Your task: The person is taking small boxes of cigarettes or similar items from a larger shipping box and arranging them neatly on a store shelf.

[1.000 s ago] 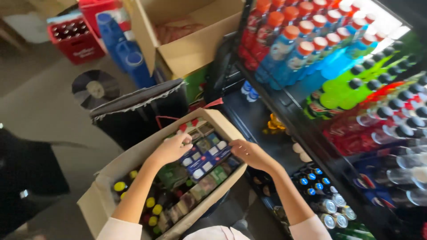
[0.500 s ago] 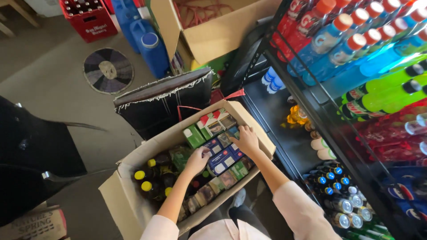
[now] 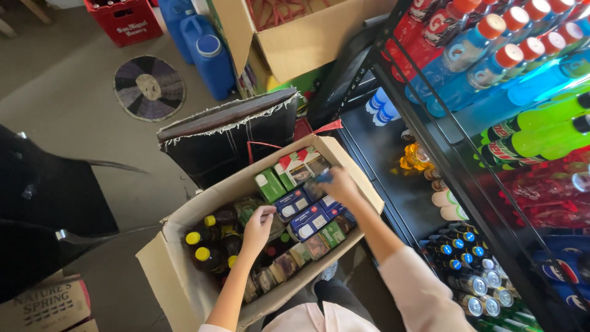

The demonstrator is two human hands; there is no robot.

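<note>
Cardboard box (image 3: 178, 270) full of small goods sits on the floor below the camera, between the person's knees and a black woven bag (image 3: 239, 138), with its flaps open. Inside it, dark bottles with yellow caps (image 3: 203, 246) stand at the left end, blue cartons (image 3: 307, 218) lie flat across the middle, and green cartons (image 3: 270, 184) and red-and-white packs (image 3: 295, 166) stand at the far end. Left hand (image 3: 258, 224) reaches down into the middle of the box, fingers curled loosely on the packs just beside the blue cartons; whether it actually grips one cannot be told. Right hand (image 3: 341, 187) is over the far right part of the box, fingers closed around a small blue pack (image 3: 322, 178) at the box's edge. To the right stands a black metal shelf rack (image 3: 430, 154) holding blue sports drink bottles (image 3: 479, 61) with orange caps, green soda bottles (image 3: 541, 132) and, lower down, small cans (image 3: 473, 286). Behind the bag sit another open cardboard box (image 3: 295, 43), a blue jerry can (image 3: 212, 61), a red bottle crate (image 3: 126, 21) and a round woven mat (image 3: 149, 87) on the floor.
</note>
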